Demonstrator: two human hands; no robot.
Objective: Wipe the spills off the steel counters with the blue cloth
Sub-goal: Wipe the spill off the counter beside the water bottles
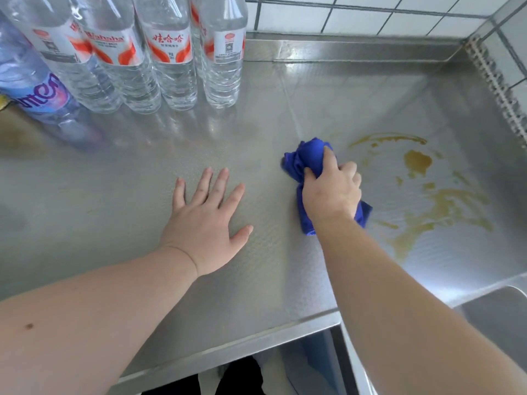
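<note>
A bunched-up blue cloth (308, 158) presses on the steel counter (128, 195) near its middle. My right hand (332, 192) is closed over the cloth from above. A yellow-brown spill (419, 178) spreads in smears and a ring just right of the cloth, reaching toward the counter's right side. My left hand (206, 220) lies flat on the bare steel to the left of the cloth, fingers spread, holding nothing.
Several clear water bottles (171, 52) with red-and-white labels stand at the back left, beside a bottle with a purple label (37, 89). A raised steel rim and white tiled wall (370, 12) close the back and right. A sink basin (496, 312) lies front right.
</note>
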